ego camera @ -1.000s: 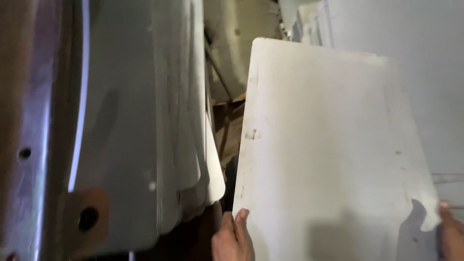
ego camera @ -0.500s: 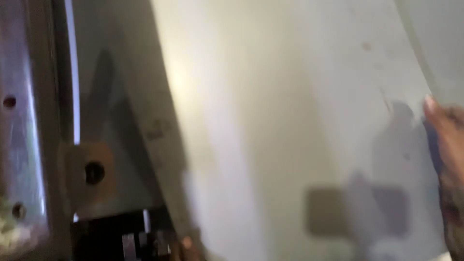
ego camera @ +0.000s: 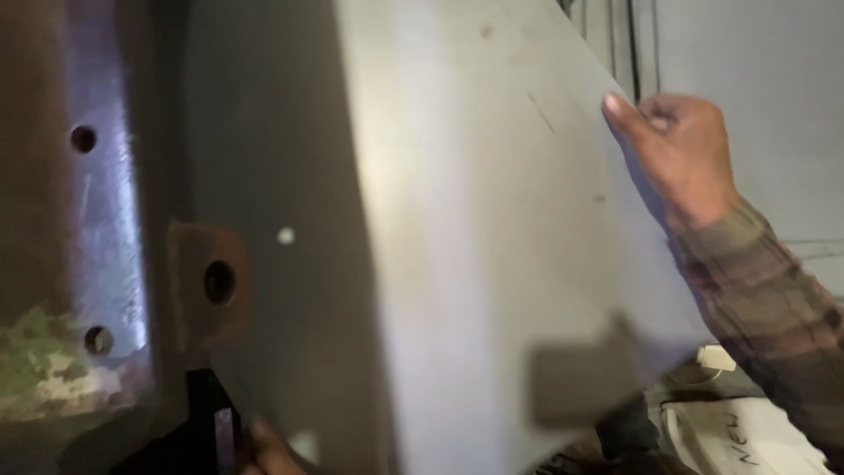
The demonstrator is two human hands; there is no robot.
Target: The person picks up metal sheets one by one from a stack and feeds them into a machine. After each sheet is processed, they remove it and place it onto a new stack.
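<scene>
Right hand (ego camera: 681, 154) grips the grey sheet's (ego camera: 492, 264) right edge; left hand (ego camera: 268, 450) holds its bottom edge — barely visible. Sheet up against the metal frame (ego camera: 105, 220) — seemingly not yet seated.

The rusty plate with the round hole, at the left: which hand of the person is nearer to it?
Left. The left hand grips the grey metal sheet's bottom edge, just below and right of the rusty plate. The right hand holds the sheet's far right edge, much farther away.
</scene>
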